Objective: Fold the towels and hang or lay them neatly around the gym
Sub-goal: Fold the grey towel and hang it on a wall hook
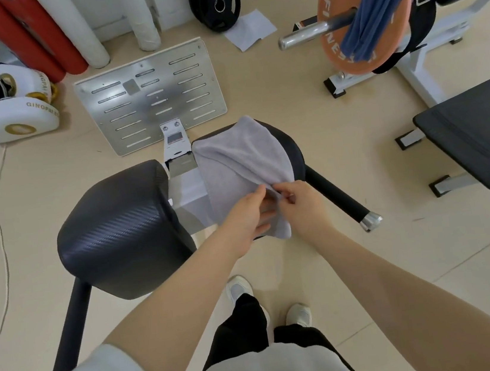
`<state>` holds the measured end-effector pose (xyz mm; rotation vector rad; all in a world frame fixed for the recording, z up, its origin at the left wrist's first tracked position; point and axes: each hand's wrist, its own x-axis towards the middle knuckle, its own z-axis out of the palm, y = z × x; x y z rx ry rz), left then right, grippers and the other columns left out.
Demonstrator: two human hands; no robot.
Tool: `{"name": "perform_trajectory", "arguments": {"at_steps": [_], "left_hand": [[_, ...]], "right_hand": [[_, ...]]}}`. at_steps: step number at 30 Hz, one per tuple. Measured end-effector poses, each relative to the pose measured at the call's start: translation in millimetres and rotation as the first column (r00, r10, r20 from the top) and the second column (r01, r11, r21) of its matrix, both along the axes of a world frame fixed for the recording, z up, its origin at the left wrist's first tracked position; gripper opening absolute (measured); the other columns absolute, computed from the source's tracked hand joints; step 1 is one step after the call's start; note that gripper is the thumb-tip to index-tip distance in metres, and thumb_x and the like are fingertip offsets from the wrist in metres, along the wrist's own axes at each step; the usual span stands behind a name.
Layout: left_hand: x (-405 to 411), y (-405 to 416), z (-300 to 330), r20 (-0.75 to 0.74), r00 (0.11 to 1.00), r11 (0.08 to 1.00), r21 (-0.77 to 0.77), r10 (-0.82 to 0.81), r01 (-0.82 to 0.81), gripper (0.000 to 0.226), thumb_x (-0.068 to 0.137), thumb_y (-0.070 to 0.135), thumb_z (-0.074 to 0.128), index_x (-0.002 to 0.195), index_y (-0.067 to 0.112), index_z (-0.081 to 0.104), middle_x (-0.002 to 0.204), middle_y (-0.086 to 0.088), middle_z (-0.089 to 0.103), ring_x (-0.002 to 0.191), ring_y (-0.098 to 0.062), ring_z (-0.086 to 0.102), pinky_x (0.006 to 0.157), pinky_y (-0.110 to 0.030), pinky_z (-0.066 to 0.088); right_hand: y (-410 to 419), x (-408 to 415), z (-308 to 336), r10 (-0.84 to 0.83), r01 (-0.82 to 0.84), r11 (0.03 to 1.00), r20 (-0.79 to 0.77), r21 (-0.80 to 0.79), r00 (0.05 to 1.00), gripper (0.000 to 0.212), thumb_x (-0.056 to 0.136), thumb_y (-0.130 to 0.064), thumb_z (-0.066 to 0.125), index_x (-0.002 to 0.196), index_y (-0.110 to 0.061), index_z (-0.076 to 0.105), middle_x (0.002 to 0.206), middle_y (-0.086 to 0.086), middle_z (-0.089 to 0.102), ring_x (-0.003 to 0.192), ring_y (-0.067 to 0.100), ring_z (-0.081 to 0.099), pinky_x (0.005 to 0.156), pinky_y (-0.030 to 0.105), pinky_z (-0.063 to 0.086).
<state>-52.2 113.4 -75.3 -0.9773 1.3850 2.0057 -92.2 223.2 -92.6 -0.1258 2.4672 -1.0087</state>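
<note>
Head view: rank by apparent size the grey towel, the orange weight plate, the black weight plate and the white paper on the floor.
1. orange weight plate and grey towel, too alike to rank
2. black weight plate
3. white paper, only slightly smaller

The towel is nearer the camera.
</note>
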Motion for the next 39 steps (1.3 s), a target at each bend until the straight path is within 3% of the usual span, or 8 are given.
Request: {"name": "perform_trajectory", "arguments": {"at_steps": [3,6,17,21,25,30,35,39], "left_hand": [[-8.4,8.0,-2.8,0.011,0.998,0.998,0.006,0.060,-0.060,0.042,0.095,0.051,0.035,0.101,0.022,0.066,0.104,0.004,0.069,0.100,-0.008,0.060,0.084,-0.027,0.042],[-14.5,7.4,-2.2,0.024,0.996,0.994,-0.079,0.080,-0.078,0.045,0.092,0.052,0.042,0.101,0.017,0.068,0.104,0.000,0.070,0.097,-0.011,0.060,0.067,-0.022,0.040],[-10.8,13.5,-16.0,-0.043,0.999,0.954,-0.297,0.021,-0.033,0.033,0.098,0.032,0.036,0.109,0.012,0.060,0.107,-0.005,0.063,0.113,-0.024,0.056,0.087,-0.034,0.043],[-14.5,17.7,-5.3,-0.032,0.993,0.966,-0.228,0.115,-0.119,0.046,0.097,0.045,0.033,0.100,0.010,0.063,0.098,-0.006,0.065,0.107,-0.026,0.059,0.088,-0.036,0.043],[-15.0,6.5,5.9,0.034,0.970,0.970,0.042,0.240,-0.241,0.089,0.081,0.078,0.012,0.100,0.009,0.065,0.090,-0.010,0.068,0.093,-0.029,0.061,0.083,-0.040,0.046],[-1.0,-10.4,15.4,-0.035,0.961,0.959,0.086,0.275,-0.271,0.037,0.092,0.044,0.047,0.089,0.012,0.064,0.079,-0.004,0.067,0.074,-0.018,0.063,0.070,-0.032,0.051],[13.1,-18.6,5.3,-0.128,0.934,0.937,-0.063,0.334,-0.344,0.009,0.093,0.015,0.052,0.085,0.014,0.055,0.087,-0.003,0.061,0.082,-0.017,0.057,0.078,-0.031,0.048],[26.5,-24.4,-11.5,-0.150,0.948,0.946,-0.122,0.280,-0.299,0.016,0.090,0.021,0.058,0.101,0.009,0.060,0.099,-0.007,0.063,0.093,-0.021,0.058,0.090,-0.037,0.048]], "right_hand": [[5.9,-6.8,19.7,0.084,-0.081,0.995,0.049,-0.064,0.995,0.035,0.080,0.003,0.046,0.104,-0.010,0.068,0.088,0.018,0.061,0.077,0.031,0.054,0.075,0.042,0.048],[14.3,-12.6,26.9,0.222,-0.221,0.975,0.035,-0.040,0.974,0.029,0.079,0.001,0.043,0.090,-0.010,0.068,0.082,0.019,0.061,0.066,0.022,0.050,0.063,0.032,0.043],[44.9,-23.9,26.3,-0.265,0.263,0.964,-0.036,-0.047,0.964,0.033,0.086,0.004,0.032,0.093,-0.011,0.060,0.100,0.009,0.049,0.081,0.019,0.043,0.062,0.019,0.033],[48.9,-18.1,48.4,-0.077,0.054,0.991,-0.190,-0.124,0.979,0.033,0.084,0.008,0.039,0.091,-0.008,0.068,0.095,0.002,0.052,0.084,0.015,0.047,0.065,-0.002,0.032],[40.1,-13.3,72.9,0.130,-0.185,0.970,-0.305,-0.160,0.943,0.032,0.081,-0.002,0.043,0.097,-0.006,0.071,0.089,-0.001,0.057,0.080,0.009,0.050,0.070,0.001,0.035],[22.1,5.0,77.3,0.687,-0.690,0.724,0.068,0.027,0.724,0.023,0.089,-0.021,0.056,0.101,-0.006,0.068,0.091,0.012,0.068,0.069,0.018,0.054,0.071,0.026,0.044],[32.4,7.1,35.7,0.370,-0.377,0.925,0.096,0.058,0.924,0.023,0.092,-0.022,0.047,0.082,-0.005,0.060,0.083,0.009,0.060,0.075,0.019,0.052,0.068,0.030,0.041],[42.6,4.4,4.4,0.214,-0.229,0.962,0.112,0.151,0.970,0.024,0.093,-0.014,0.044,0.113,-0.014,0.058,0.118,0.002,0.052,0.095,0.019,0.055,0.076,0.023,0.041]]}}
